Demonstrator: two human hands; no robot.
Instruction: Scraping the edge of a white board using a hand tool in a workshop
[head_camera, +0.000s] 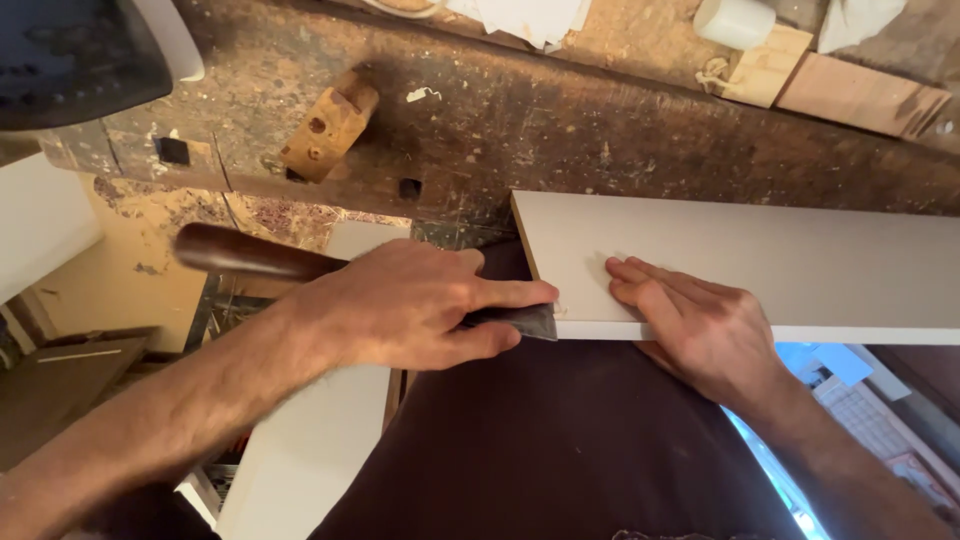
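- Left hand (410, 305) is closed around a chisel (300, 268), index finger stretched along it toward 3 o'clock; the dark rounded wooden handle sticks out at 9 o'clock, and the metal blade tip meets the near corner of a pale board (760, 260).
- Right hand (690, 320) lies open and flat on the board's near edge, fingers pointing toward 10 o'clock, gripping nothing.
- Pale board rests against a worn, stained workbench (520, 120), running off toward 3 o'clock.
- At 11 o'clock on the bench sits a wooden block (330, 125).
- At 1 o'clock stands a white cup (735, 20).
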